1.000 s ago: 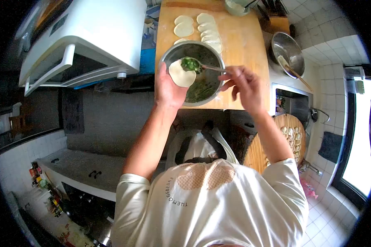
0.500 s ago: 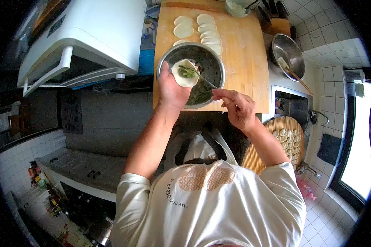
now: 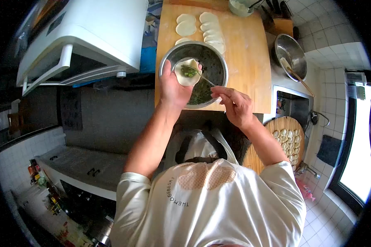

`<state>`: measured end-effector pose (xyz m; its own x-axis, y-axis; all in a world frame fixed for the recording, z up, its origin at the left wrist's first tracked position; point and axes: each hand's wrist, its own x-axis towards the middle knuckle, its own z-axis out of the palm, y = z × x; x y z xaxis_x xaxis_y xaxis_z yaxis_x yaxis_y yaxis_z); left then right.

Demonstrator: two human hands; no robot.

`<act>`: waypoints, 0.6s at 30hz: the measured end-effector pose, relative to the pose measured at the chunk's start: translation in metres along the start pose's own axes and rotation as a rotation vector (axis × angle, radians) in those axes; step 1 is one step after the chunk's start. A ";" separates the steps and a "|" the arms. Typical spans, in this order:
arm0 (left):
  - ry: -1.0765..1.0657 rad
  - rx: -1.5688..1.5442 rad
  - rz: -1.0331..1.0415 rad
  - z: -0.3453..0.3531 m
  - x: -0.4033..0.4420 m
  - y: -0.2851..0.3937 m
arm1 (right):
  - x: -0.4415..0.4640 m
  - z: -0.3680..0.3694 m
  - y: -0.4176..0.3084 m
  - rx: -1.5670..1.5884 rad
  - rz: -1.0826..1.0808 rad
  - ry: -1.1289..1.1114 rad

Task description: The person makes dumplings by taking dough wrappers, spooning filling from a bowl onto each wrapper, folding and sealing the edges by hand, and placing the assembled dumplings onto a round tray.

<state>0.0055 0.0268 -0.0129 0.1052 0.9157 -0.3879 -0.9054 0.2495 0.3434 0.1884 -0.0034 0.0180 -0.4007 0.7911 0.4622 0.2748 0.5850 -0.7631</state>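
My left hand (image 3: 175, 91) cradles a round dumpling wrapper (image 3: 181, 79) on its palm and fingers, over the near left part of a metal mixing bowl (image 3: 223, 64). Chopped green filling (image 3: 188, 71) lies on the wrapper's middle. Between the pinched fingers of my right hand (image 3: 236, 103) is the handle of a thin metal spoon (image 3: 207, 80); its tip meets the filling, and its bowl is hard to make out. More green filling (image 3: 202, 94) coats the inside of the mixing bowl.
Flat wrappers (image 3: 186, 28) lie in two groups on the wooden board (image 3: 247, 61) beyond the bowl. To the right are an emptier metal bowl (image 3: 290, 53) with a wooden-handled tool, a sink (image 3: 294, 103), and a round woven tray (image 3: 255, 158) bearing several folded dumplings (image 3: 290, 144).
The spoon's tip has shifted slightly on the filling, and the wrapper's edge has curled up a little. Both hands stay in nearly the same place.
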 end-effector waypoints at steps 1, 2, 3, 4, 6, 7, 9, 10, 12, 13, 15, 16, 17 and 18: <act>0.040 0.010 0.001 0.004 -0.001 0.001 | -0.001 -0.001 -0.002 0.043 0.056 -0.009; 0.089 0.015 0.005 0.005 -0.002 0.001 | -0.002 -0.002 -0.002 0.091 0.115 -0.027; 0.101 0.013 0.003 0.002 -0.005 0.000 | -0.003 -0.005 -0.002 0.076 0.086 -0.034; 0.089 0.013 0.002 0.001 -0.005 0.001 | -0.005 -0.002 -0.001 0.079 0.092 -0.033; 0.062 0.020 0.000 0.004 -0.002 0.003 | -0.003 0.005 0.003 0.135 0.193 -0.002; 0.059 0.014 0.012 0.005 -0.001 0.004 | -0.005 0.005 0.002 0.173 0.191 0.029; 0.077 0.007 0.020 0.001 -0.005 0.002 | -0.005 0.004 -0.004 0.266 0.196 0.079; 0.068 -0.013 0.037 0.000 -0.003 0.002 | -0.003 0.003 -0.008 0.353 0.193 0.140; 0.054 -0.033 0.053 -0.001 0.001 0.001 | -0.003 0.000 -0.012 0.355 0.186 0.131; 0.052 -0.030 0.063 -0.002 0.002 0.001 | -0.004 0.001 -0.012 0.307 0.121 0.138; 0.052 -0.027 0.073 -0.002 0.000 0.001 | -0.007 0.004 -0.008 0.261 0.058 0.145; 0.053 -0.007 0.050 0.000 -0.004 0.002 | -0.009 0.008 -0.001 0.186 0.106 0.083; 0.054 0.012 0.030 0.002 -0.004 0.003 | -0.009 0.010 0.004 0.111 0.152 0.021; 0.051 0.011 0.036 0.003 -0.002 0.004 | -0.007 0.010 0.005 0.112 0.146 0.018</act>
<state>0.0026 0.0266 -0.0083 0.0510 0.9068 -0.4184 -0.9036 0.2203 0.3673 0.1841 -0.0079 0.0065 -0.3474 0.8698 0.3504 0.2294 0.4411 -0.8676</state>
